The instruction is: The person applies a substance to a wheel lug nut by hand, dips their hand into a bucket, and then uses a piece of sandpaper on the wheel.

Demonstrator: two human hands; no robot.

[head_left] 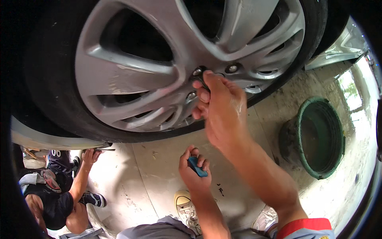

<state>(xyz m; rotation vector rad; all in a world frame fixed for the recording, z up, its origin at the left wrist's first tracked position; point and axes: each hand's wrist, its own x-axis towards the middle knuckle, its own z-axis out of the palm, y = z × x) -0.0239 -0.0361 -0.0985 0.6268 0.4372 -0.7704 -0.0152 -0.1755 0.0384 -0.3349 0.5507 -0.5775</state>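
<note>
Wheel hub (217,61): pinching small dark thing (203,81) w/ R hand (225,105) beside lug nut (197,71); clutching blue block (197,166) in L hand (195,181), lower, over floor (159,171)

White glare across right-hand floor (358,137), dark edges.

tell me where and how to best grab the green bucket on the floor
Probably grip the bucket by its thick rim, from above, at two opposite sides: the round mouth is wide and faces up, and the rim shows uncovered all round.
</note>
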